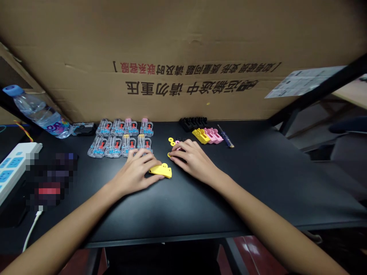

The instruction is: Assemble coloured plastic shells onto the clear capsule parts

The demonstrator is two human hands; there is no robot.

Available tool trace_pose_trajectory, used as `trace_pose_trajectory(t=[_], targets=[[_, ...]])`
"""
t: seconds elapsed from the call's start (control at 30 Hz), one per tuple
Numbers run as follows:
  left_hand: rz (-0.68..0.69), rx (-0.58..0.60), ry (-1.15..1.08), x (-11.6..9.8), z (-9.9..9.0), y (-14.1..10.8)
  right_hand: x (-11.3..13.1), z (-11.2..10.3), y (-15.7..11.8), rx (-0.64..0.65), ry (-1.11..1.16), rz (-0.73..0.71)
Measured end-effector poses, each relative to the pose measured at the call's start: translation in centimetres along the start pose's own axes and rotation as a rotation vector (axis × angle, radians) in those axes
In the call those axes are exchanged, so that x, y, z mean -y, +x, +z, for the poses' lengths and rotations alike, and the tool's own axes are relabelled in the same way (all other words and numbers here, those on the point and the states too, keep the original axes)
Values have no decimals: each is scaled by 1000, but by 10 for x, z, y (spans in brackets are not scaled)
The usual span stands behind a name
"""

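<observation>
Head view shows eight clear cases (114,146), seemingly finished, in two rows, other pieces (201,135) lying separate on the surface (177,214), the left hand (134,170) gripping a yellow piece (164,171) before the cases, the right hand (196,159) at a yellow disc (169,155), pinched or not I cannot tell

The place looked like an assembly workshop, shown by the black flat tabletop (275,183) across the middle of the frame, clear plastic units (126,142) rowed at centre left, small yellow plastic discs (173,144) at centre and a blue-handled screwdriver (226,138) right of centre.
</observation>
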State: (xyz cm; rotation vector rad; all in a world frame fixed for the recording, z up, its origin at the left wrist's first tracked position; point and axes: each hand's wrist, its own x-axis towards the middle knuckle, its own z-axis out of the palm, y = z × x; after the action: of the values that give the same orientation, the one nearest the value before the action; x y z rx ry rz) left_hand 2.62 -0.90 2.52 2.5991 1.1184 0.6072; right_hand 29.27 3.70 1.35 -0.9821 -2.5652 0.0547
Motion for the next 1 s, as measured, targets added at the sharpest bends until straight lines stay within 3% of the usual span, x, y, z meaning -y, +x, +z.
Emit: trace_pose_trajectory(t=[0.17, 0.33, 0.73, 0.87, 1.0], targets=[[79, 17, -70, -2, 0, -1, 3, -3, 2, 45, -10, -62], [-18, 87, -106, 0, 5, -3, 3, 1, 1, 48, -47, -104], [-60, 69, -208, 5, 7, -3, 7, 1, -1, 67, -126, -155], [-58, 63, -209, 6, 8, -3, 6, 3, -2, 51, -1, -73], [-49, 53, -234, 6, 8, -3, 6, 2, 0, -103, 439, 187]])
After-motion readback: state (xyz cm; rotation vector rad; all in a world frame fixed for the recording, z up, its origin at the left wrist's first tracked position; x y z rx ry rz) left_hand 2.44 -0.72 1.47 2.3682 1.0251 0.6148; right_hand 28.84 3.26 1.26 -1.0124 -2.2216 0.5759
